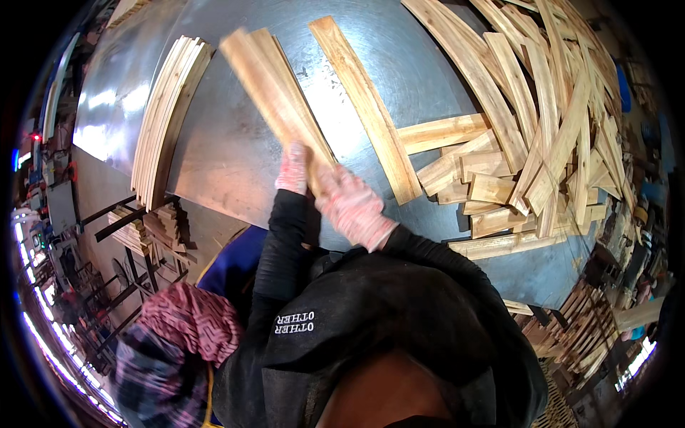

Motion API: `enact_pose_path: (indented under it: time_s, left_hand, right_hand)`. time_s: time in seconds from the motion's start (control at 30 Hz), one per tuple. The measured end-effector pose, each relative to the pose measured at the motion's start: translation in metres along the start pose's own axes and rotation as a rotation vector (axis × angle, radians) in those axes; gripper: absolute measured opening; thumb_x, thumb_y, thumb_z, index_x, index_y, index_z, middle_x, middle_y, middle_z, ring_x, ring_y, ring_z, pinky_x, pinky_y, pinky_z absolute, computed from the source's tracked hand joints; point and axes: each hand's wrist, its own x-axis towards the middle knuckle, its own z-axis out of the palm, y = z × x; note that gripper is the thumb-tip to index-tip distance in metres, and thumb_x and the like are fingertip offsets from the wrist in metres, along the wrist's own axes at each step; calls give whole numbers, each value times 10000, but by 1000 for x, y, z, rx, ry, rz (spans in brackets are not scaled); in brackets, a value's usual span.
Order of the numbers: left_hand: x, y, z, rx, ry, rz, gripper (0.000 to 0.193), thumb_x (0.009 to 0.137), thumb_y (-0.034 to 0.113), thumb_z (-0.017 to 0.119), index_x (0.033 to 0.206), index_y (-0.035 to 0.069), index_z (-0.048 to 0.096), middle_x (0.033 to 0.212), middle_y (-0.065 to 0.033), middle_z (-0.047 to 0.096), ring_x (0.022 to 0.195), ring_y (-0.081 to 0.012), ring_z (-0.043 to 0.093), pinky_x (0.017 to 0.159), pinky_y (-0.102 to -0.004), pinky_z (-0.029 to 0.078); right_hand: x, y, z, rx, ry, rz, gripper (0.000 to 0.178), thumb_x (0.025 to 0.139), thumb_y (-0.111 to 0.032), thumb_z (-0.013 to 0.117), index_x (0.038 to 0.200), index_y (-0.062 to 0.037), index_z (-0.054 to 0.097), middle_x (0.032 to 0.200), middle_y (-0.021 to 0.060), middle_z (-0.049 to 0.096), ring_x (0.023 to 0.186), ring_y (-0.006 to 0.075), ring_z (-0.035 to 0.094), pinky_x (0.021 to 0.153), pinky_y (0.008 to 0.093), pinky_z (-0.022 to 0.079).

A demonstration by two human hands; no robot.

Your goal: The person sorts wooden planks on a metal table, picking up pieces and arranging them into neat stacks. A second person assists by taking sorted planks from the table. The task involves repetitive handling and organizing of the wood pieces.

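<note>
A gloved left hand (292, 170) and right hand (354, 208) closed on opposite edges of a wooden board's (265, 89) near end above the metal table (221, 153), apparently to steady its long far end. A neat row of boards (170, 118) sat left, seemingly apart from the loose pile (531, 143) at right for easy reach.

Left hand (292, 170) up front, gloved in speckled pink and white, fingers curled in a grip, black-sleeved left forearm (280, 232) running almost straight behind it! Just beside, nearer the body, the right hand (353, 208), matching glove, back uppermost, a touch blurred, and the right forearm (432, 255) slants in from the right!
</note>
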Motion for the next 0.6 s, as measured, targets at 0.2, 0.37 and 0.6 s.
enact_pose_path:
  time_s: [0.2, 0.37, 0.6]
  left_hand:
    - [-24, 40, 16, 255, 75, 124, 513, 820, 238, 764, 1216, -4, 544, 1012, -88, 654, 883, -189, 613, 803, -340, 501]
    - [-28, 138, -21, 1273, 208, 289, 699, 802, 305, 703, 1354, 41, 367, 1092, -215, 641, 953, -362, 647, 834, -452, 515]
    - [-30, 110, -43, 1713, 515, 203, 964, 684, 251, 813, 1453, 91, 255, 1095, -217, 604, 1062, -391, 581, 916, -469, 463]
  right_hand:
    - [-4, 84, -25, -374, 336, 142, 862, 774, -395, 712, 1443, 3, 342, 1240, 207, 541, 1114, 378, 546, 985, 469, 411]
    - [5, 96, -38, -286, 18, 388, 849, 799, -376, 711, 1453, 9, 331, 1174, 209, 611, 1054, 387, 604, 946, 440, 454]
    - [20, 81, -66, 597, 188, 388, 518, 955, -315, 537, 1348, 15, 475, 1173, 228, 634, 1103, 366, 602, 942, 407, 467]
